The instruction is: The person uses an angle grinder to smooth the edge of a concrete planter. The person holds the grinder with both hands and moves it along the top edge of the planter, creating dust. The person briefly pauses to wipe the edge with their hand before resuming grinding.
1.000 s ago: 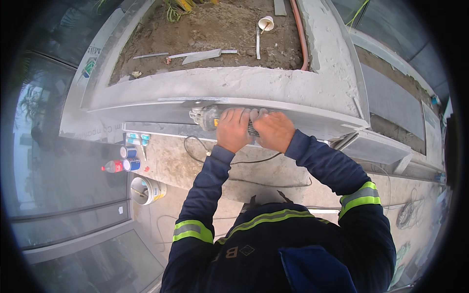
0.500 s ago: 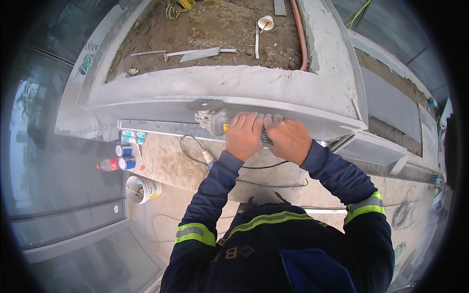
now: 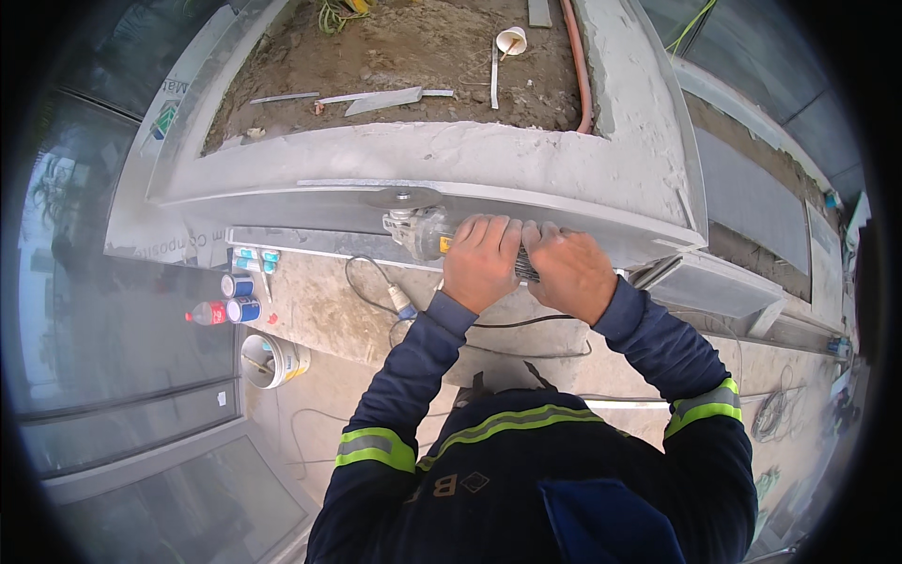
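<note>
I hold a dusty grey angle grinder (image 3: pixel 417 232) in both hands, with its disc (image 3: pixel 404 197) flat at the top edge of a grey board (image 3: pixel 545 219) on the front face of the planter. My left hand (image 3: pixel 481 258) is closed over the body of the tool, by its yellow patch. My right hand (image 3: pixel 570 268) grips the rear of the body, just right of my left one. A black cord with a pale plug (image 3: pixel 402 303) loops below my hands. A thin strip (image 3: pixel 366 181) lies along the rim above the disc.
The planter (image 3: pixel 648 113) holds soil, offcuts, a white cup (image 3: pixel 511 40) and an orange pipe (image 3: pixel 580 75). Cans (image 3: pixel 242 309), a bottle (image 3: pixel 209 314) and a bucket (image 3: pixel 272 363) stand at lower left, beside glazed panels (image 3: pixel 132 329). A second planter with grey boards (image 3: pixel 752 197) is at right.
Both hands and the grinder have moved to the right along the board's edge, by a small step in each frame. My forearms have shifted right with them, and both grips are still closed.
</note>
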`<state>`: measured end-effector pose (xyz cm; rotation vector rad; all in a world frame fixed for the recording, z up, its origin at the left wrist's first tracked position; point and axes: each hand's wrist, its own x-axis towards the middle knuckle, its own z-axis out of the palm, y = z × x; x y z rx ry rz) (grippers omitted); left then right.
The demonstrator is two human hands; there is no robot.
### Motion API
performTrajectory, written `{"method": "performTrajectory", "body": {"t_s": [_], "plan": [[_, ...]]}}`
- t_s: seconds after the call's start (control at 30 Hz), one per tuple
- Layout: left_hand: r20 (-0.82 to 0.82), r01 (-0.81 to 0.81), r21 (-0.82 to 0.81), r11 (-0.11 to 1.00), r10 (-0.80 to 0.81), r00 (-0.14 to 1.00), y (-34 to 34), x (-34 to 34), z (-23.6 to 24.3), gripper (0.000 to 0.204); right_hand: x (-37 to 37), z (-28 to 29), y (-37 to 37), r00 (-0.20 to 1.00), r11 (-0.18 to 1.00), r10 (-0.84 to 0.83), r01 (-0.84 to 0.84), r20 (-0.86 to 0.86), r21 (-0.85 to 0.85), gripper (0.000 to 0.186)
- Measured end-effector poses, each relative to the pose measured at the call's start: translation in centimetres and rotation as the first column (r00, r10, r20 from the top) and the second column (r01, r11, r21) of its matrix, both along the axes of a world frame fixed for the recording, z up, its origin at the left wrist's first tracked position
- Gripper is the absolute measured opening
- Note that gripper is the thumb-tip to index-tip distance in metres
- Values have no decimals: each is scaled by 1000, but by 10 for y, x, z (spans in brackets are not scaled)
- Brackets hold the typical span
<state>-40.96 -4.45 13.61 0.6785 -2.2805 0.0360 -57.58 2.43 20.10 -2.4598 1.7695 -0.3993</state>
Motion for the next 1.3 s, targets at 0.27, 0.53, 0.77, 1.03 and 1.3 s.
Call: {"method": "performTrajectory", "body": {"t_s": [0.27,0.53,0.77,1.03,1.3], "plan": [[-9,-29,-42,999,29,1000,-24,16,-16,39,15,-14,-24,1000,999,28,-28,8,-21,27],[20,-25,-21,999,26,999,-29,20,-19,43,17,-24,-31,998,997,60,-59,5,-45,28],[17,-4,8,1000,4,1000,3,-2,-5,42,-2,-5,2,1000,1000,2,-3,-12,-27,25],[12,-34,-41,999,34,999,-19,10,-23,44,9,-24,-20,1000,999,19,-18,8,-45,24],[29,-25,-36,999,27,999,-33,23,-19,43,17,-29,-36,996,995,85,-83,37,-60,26]]}}
